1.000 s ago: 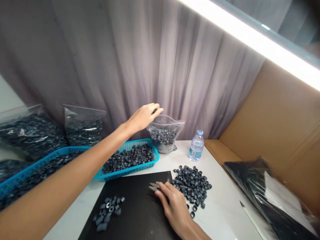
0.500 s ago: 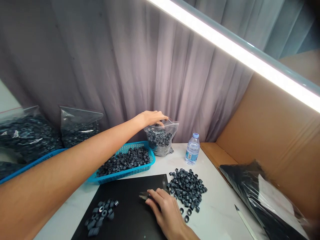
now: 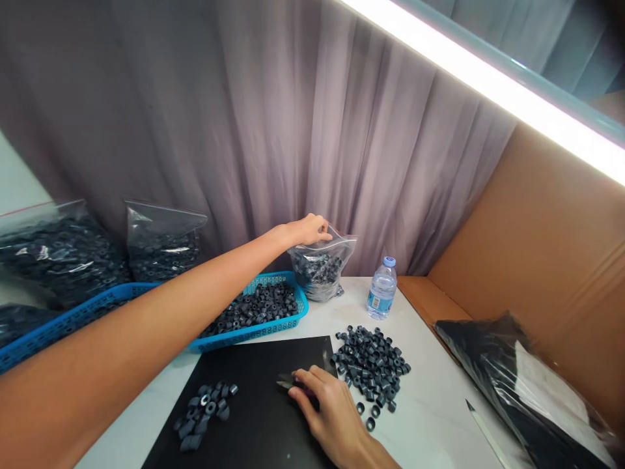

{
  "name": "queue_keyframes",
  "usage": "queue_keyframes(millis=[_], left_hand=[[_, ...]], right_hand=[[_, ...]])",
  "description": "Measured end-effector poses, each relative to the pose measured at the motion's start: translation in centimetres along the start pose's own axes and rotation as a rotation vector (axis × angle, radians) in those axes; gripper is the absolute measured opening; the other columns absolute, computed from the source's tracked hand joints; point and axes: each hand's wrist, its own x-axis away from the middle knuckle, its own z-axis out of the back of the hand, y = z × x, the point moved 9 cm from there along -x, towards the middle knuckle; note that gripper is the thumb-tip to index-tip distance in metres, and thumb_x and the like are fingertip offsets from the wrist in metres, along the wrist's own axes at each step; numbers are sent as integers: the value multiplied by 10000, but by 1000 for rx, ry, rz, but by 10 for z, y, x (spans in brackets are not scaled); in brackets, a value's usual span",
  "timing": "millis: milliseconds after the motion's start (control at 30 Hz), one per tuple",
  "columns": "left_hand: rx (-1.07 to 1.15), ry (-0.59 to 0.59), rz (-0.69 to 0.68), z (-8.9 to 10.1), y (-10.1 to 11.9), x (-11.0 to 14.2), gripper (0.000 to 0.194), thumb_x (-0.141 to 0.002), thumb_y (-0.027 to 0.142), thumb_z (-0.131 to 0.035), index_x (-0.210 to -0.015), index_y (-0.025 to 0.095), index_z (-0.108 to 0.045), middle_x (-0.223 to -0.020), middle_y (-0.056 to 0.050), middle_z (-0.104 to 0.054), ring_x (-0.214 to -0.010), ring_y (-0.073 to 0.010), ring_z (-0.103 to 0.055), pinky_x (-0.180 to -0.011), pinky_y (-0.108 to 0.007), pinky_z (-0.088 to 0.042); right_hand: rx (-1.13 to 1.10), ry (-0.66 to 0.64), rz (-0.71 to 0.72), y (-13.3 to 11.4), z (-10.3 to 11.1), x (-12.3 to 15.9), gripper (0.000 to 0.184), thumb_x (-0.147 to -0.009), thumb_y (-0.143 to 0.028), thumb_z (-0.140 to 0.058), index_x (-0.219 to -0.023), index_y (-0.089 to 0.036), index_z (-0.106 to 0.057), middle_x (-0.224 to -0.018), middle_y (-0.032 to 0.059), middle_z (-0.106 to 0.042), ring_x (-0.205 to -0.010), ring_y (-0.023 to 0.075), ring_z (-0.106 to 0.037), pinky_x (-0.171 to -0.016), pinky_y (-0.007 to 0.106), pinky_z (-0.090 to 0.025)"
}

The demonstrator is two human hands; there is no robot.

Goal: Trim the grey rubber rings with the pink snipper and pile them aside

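My left hand (image 3: pixel 312 229) reaches far forward to the mouth of a clear zip-lock bag (image 3: pixel 319 277). Its fingers are curled closed on the bag's top edge. Small dark grey rings fill much of the bag. Above a black mat (image 3: pixel 263 404), my right hand (image 3: pixel 332 407) is closed around small pliers (image 3: pixel 286 383); their pointed jaws poke out to the left and the handles are mostly hidden. Left of the pliers lies a small group of dark rings (image 3: pixel 205 413) on the mat. A bigger pile of rings (image 3: pixel 372 365) sits to the right of that hand.
A blue basket (image 3: pixel 249 337) of rings stands behind the mat, another blue basket (image 3: pixel 63 326) at left. Filled bags (image 3: pixel 163 251) lean by the curtain. A water bottle (image 3: pixel 381 290), a pencil-like stick (image 3: pixel 486 430) and a black plastic package (image 3: pixel 512 378) are right, beside cardboard.
My left hand's fingers have gone from spread at the bag's mouth to curled on its edge. My right hand stays over the mat with the pliers. The view has shifted slightly.
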Motion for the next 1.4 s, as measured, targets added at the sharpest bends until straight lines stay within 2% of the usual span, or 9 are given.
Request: queue_keyframes(millis=[233,433,600,700,800,900,1067,1233,1400], left_hand=[[-16,195,-125,30,17,36,364,-1008,387,-419,-930,147,-680,-919,-79,-678,-880,-211,-647,-811,-326,-468],[-4,481,-119,47,35,137,326,-1018,329,-376,-998,153,-650,-961,-62,-627,-838,-182,-590,-838,-317,-425],[99,266,105,-55,12,241,324,-994,392,-410,-965,225,-686,-1124,-69,-617,-950,-214,-625,-923,-309,-421],[134,120,201,-112,-6,281,323,-915,504,-545,-1015,251,-719,-1207,-87,-619,-1082,-287,-598,-997,-371,-384],[255,-27,271,-143,-22,293,342,-901,526,-561,-1074,284,-728,-1145,-58,-675,-1029,-280,-625,-947,-353,-407],[396,-69,306,-149,-32,291,326,-924,508,-529,-1056,300,-743,-1103,-36,-699,-993,-254,-645,-889,-297,-431],[656,-46,248,-155,-35,289,252,-884,464,-615,-950,287,-782,-1023,-32,-700,-929,-224,-662,-865,-250,-461],[688,-51,162,-156,-21,295,271,-982,339,-485,-953,277,-747,-1098,-7,-675,-994,-176,-657,-918,-244,-481],[673,117,151,-145,-4,291,180,-973,331,-544,-944,248,-702,-1064,2,-679,-1024,-157,-642,-961,-244,-478]], right_hand=[[13,-33,-21,1,-1,-1,199,-994,-312,-521,-1097,-217,-663,-921,32,-693,-775,177,-714,-668,235,-511],[20,-86,-44,4,-2,3,196,-998,-306,-522,-1098,-205,-657,-922,36,-695,-798,174,-716,-695,237,-513],[45,-138,-57,6,-1,7,196,-1013,-314,-495,-1085,-202,-640,-979,46,-719,-834,176,-721,-731,249,-517],[37,-153,-75,8,0,10,213,-1012,-336,-492,-1109,-204,-628,-1001,55,-728,-881,197,-723,-751,270,-522],[38,-153,-87,9,1,12,232,-1009,-348,-494,-1138,-199,-616,-1027,65,-734,-899,204,-726,-751,281,-528],[50,-164,-89,8,1,12,219,-1009,-346,-498,-1130,-205,-615,-1037,55,-735,-896,202,-729,-746,283,-529],[53,-186,-90,9,-1,11,215,-1015,-342,-487,-1145,-213,-600,-1056,43,-738,-905,197,-733,-746,284,-528],[56,-222,-106,10,-4,13,217,-1019,-355,-477,-1151,-229,-595,-1104,41,-734,-924,206,-734,-756,292,-529],[66,-213,-110,9,-2,15,214,-1019,-358,-474,-1145,-230,-590,-1076,35,-737,-905,206,-734,-731,289,-528]])
